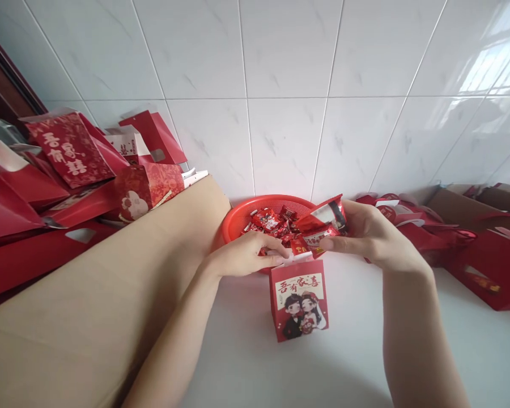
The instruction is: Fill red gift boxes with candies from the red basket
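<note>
A white tiled wall stands behind a pale table; the right hand is closed, thumb against fingers, on some red packets, just above the box and beside the basket; the left hand is bent nearly closed, with its fingertips at the top edge of the box, but whether they pinch it I cannot tell; this box stands upright on the table, its printed couple facing the viewer; just behind it is the basket, round and red, containing wrapped sweets; farther left, a carton holds many red boxes; at right lie other red packages.
</note>
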### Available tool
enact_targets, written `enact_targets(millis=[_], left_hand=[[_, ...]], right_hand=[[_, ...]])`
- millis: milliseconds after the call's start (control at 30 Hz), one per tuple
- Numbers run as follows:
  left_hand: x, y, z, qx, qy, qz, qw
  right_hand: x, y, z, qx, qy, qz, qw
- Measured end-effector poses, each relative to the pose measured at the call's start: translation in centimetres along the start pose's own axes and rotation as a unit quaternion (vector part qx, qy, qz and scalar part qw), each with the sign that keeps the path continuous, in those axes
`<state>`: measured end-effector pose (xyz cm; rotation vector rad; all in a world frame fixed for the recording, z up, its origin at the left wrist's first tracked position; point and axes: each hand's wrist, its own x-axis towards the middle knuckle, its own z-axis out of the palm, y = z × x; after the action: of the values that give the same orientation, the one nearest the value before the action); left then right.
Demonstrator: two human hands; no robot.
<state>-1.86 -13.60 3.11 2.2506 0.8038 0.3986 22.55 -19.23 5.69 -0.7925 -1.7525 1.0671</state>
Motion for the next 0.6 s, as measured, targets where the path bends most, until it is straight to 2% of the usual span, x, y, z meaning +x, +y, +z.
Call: enact_targets(millis=[100,333,433,600], left_hand=[[0.4,-0.3,0.5,-0.005,0.040,-0.025,0.999],[-0.4,0.7,0.6,0.013,0.097,-0.015,0.995],[-0.5,0.9,0.9,0.038,0.084,-0.027,0.995],[-0.6,0.8,1.1,0.061,0.057,-0.077,0.994]], right_hand=[[-0.2,-0.3,0.0,-0.060,-0.008,0.026,0.998],[-0.2,-0.2,-0.3,-0.120,0.015,0.019,0.993],[-0.2,-0.4,-0.3,-0.136,0.010,0.022,0.990],[-0.2,-0.9,-0.1,-0.167,-0.043,0.021,0.985]])
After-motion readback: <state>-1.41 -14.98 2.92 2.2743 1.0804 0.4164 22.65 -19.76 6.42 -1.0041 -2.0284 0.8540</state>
